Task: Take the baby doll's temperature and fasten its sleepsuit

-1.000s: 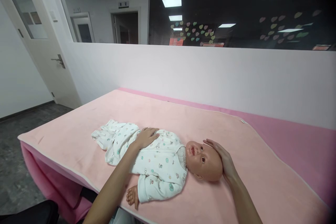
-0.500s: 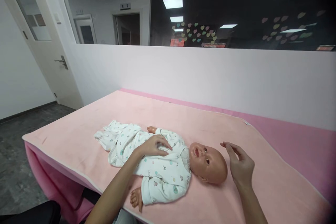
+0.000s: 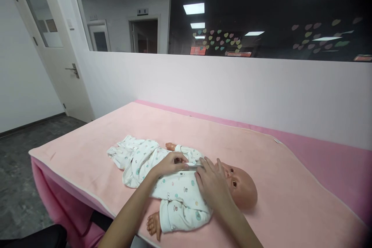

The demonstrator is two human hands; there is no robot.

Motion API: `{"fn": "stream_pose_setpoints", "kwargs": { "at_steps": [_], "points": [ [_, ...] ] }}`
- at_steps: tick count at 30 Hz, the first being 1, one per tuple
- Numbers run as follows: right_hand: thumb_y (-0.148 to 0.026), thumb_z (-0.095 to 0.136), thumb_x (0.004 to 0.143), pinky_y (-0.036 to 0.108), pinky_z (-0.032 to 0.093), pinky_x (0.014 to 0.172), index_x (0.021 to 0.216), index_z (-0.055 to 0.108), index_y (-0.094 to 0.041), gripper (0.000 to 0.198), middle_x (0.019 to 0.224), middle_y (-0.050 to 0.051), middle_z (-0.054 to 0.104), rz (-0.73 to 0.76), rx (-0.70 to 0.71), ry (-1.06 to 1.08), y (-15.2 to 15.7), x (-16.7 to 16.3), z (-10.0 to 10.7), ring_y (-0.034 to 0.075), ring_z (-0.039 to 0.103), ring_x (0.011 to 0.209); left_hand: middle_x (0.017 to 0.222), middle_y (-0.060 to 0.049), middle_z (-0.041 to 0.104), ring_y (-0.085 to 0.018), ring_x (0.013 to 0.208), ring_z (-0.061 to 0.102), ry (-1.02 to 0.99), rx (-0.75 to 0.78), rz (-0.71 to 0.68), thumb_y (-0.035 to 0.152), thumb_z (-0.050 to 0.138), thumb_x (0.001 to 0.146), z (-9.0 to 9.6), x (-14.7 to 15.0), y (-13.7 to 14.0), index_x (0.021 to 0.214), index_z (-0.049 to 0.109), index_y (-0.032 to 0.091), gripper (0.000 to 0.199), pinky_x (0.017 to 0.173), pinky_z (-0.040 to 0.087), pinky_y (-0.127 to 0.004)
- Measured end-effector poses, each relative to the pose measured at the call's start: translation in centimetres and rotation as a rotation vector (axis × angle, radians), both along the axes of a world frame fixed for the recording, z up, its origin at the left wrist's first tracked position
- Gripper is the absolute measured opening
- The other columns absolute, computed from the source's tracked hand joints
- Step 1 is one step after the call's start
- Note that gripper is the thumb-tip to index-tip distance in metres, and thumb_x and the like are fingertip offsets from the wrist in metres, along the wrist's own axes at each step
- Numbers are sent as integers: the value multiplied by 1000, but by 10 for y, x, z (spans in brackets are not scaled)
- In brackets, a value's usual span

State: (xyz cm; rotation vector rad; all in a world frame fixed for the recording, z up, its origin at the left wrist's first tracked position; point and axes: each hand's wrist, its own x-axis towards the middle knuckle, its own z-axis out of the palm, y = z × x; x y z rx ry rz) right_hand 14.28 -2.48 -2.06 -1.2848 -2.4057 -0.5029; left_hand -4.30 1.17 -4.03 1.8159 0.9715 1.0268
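The doll (image 3: pixel 244 186) lies on its back across the lower middle of the frame, on a pale pink blanket (image 3: pixel 95 135), its head toward the right and its trousers (image 3: pixel 145 151) toward the left. The patterned white shirt (image 3: pixel 181 188) covers its chest and arms.

The work in hand appears to be adjusting the front of that shirt. Just right of the frame's lower centre, a narrow strip of cloth (image 3: pixel 193 166) stands out between the person's two hands. The left hand (image 3: pixel 169 164) rests over the belly, its fingers bent and its thumb and forefinger apparently pinching the left end of the strip. The right hand (image 3: pixel 214 186) lies over the upper chest and collar area, fingers reaching toward the strip's other end, with one finger raised in front of the doll's mouth. Whether these fingertips grip the cloth or only press on it, I cannot tell, since the back of the hand hides much of them.

The next move probably calls for a secure fingertip hold at both ends and a light, level pull, with no weight put on the doll's chin.
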Motion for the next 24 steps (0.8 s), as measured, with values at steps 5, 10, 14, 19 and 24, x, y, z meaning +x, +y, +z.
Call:
{"fn": "stream_pose_setpoints", "kwargs": {
  "at_steps": [5, 10, 14, 19, 24],
  "points": [
    [-5, 37, 76, 58, 19, 97, 97, 62, -16, 34, 121, 16, 49, -157, -27, -215, 23, -2, -1, 29, 40, 117, 67, 2, 47, -9, 63, 41, -139, -47, 11, 43, 60, 71, 4, -1, -1, 80, 62, 15, 29, 59, 31, -22],
    [-6, 42, 74, 58, 15, 98, 83, 68, -9, 27, 117, 22, 50, -261, -69, -286, 35, -18, -5, 33, 42, 113, 75, -1, 50, -11, 68, 44, -123, -46, -95, 43, 62, 69, 6, -1, -3, 79, 64, 15, 29, 63, 34, -23],
    [-6, 46, 72, 57, 13, 99, 78, 68, -12, 24, 107, 19, 56, -318, -6, -335, 34, -24, -8, 31, 46, 107, 73, -1, 51, -11, 67, 44, -112, -36, -120, 43, 63, 68, 5, -1, -2, 78, 65, 15, 30, 63, 35, -24],
    [-2, 47, 68, 59, 11, 100, 66, 66, -17, 25, 80, 11, 61, -302, -1, -361, 24, -21, -3, 27, 51, 89, 70, 0, 49, -10, 66, 43, -126, -49, -105, 42, 65, 67, 3, 0, -2, 78, 66, 15, 30, 61, 34, -23],
    [-2, 42, 71, 58, 13, 102, 67, 63, -17, 27, 82, 10, 59, -249, 57, -301, 7, -17, 3, 26, 48, 95, 64, 1, 47, -9, 62, 42, -116, -81, -69, 40, 65, 66, 1, 1, -2, 79, 66, 15, 28, 58, 32, -22]
  ]
}}
